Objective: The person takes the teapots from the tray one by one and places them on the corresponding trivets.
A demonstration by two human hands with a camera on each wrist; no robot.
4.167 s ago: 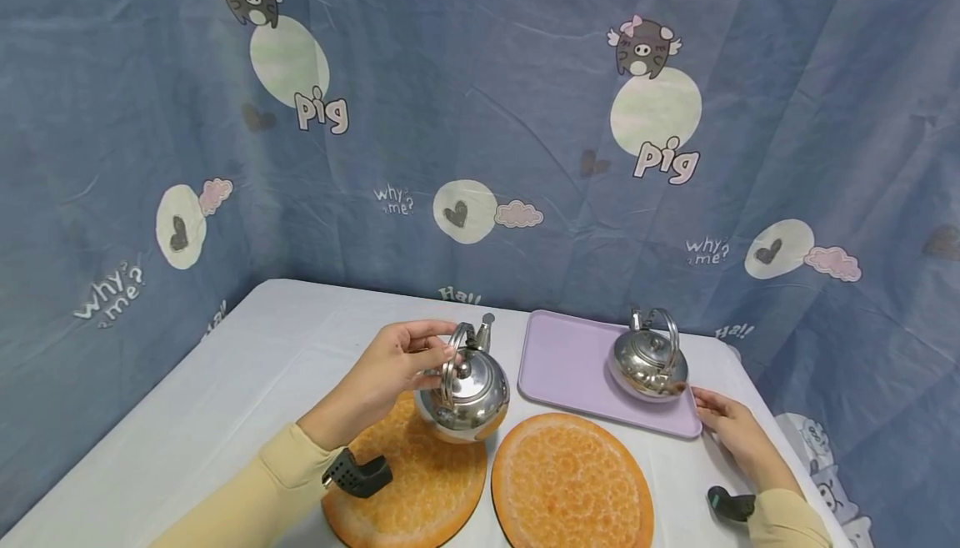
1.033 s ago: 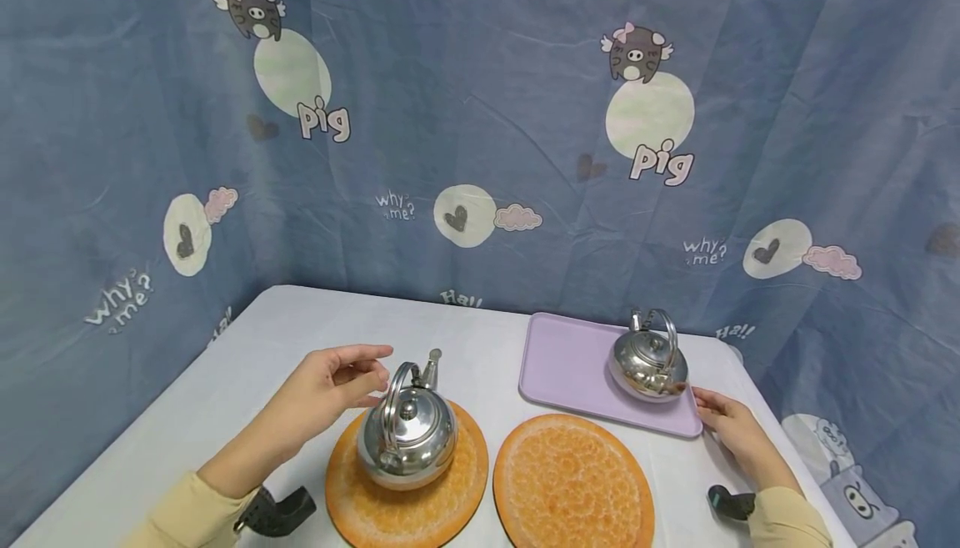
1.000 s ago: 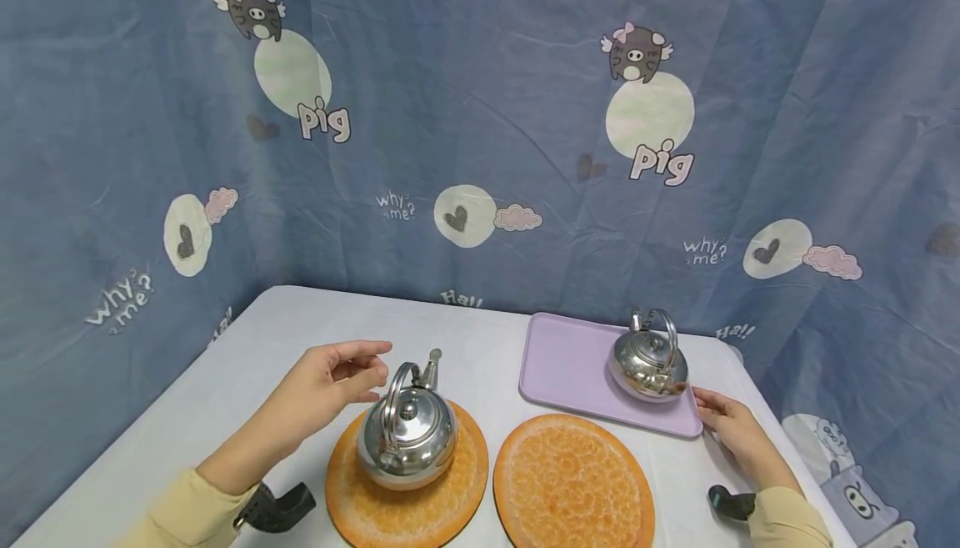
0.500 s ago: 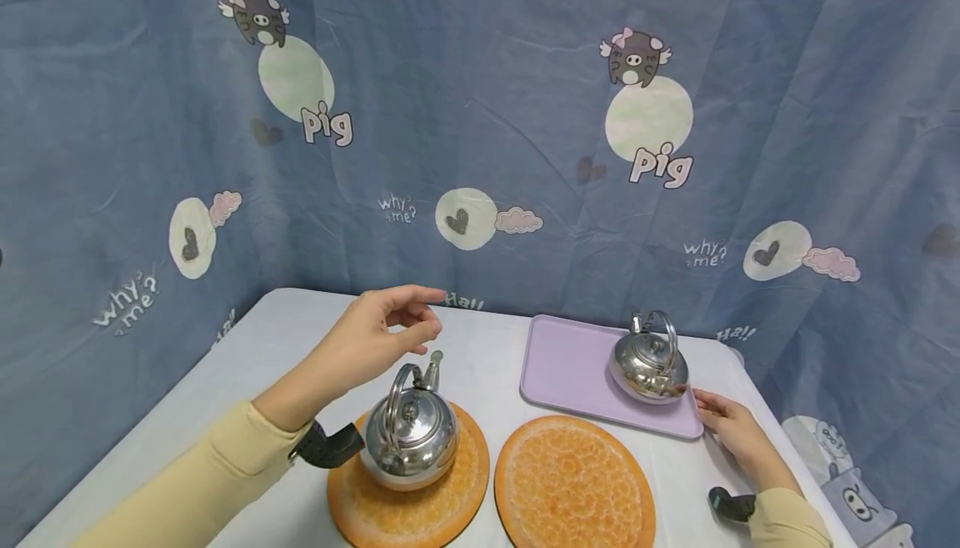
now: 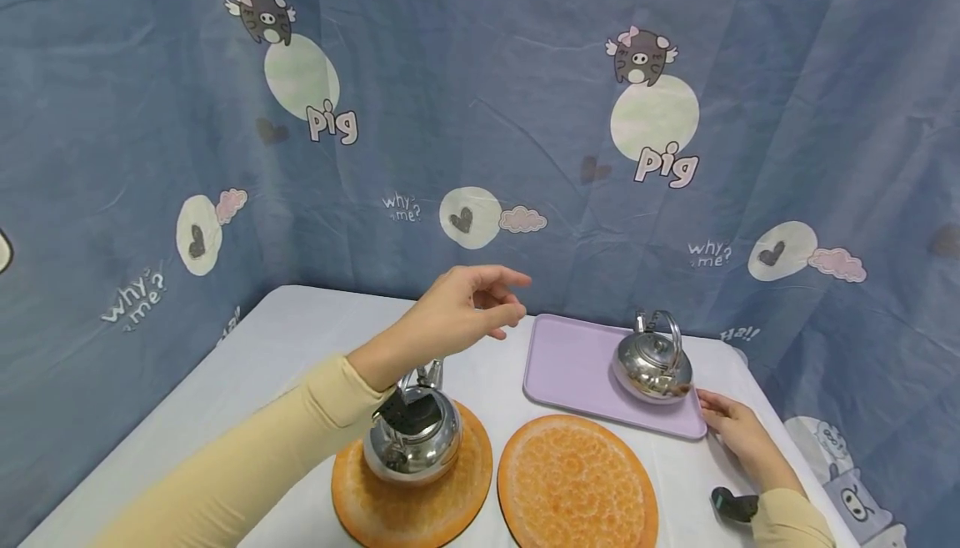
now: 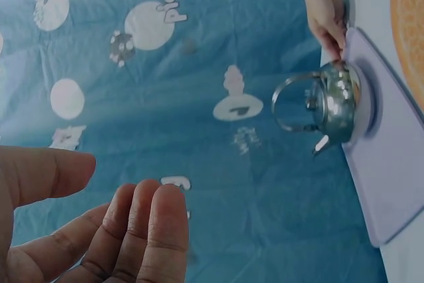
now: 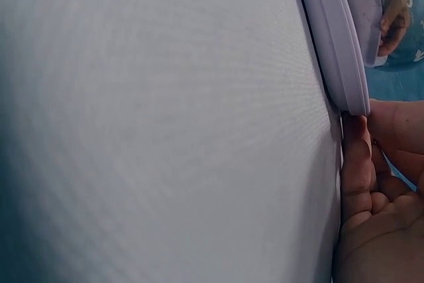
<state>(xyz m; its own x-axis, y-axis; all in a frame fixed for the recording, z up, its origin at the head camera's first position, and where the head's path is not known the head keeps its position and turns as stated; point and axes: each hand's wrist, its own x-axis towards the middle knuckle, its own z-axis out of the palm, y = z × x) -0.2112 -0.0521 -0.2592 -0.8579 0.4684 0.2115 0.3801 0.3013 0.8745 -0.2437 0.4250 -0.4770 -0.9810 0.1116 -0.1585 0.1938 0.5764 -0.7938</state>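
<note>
My left hand (image 5: 459,312) is in the air beyond the left kettle, fingers relaxed, thumb apart, holding nothing; in the left wrist view its fingertips (image 6: 167,213) stand free. Below its wrist a steel kettle (image 5: 426,452) sits on the left orange round mat (image 5: 468,498), partly hidden by the wrist strap. A second steel kettle (image 5: 651,371) stands at the right end of the lilac tray (image 5: 562,364). My right hand (image 5: 738,429) pinches the tray's near right corner, thumb at the rim and a finger below it, as the right wrist view shows.
Another orange round mat (image 5: 577,481) lies in front of the tray, right of the first mat. Both rest on a white-covered table (image 5: 322,314). A blue printed curtain (image 5: 540,139) hangs right behind the table and along its sides.
Earlier my left hand held the left kettle by its handle, then set it down on the left mat and let go. The hand has since moved up and right. My right hand stayed put.
</note>
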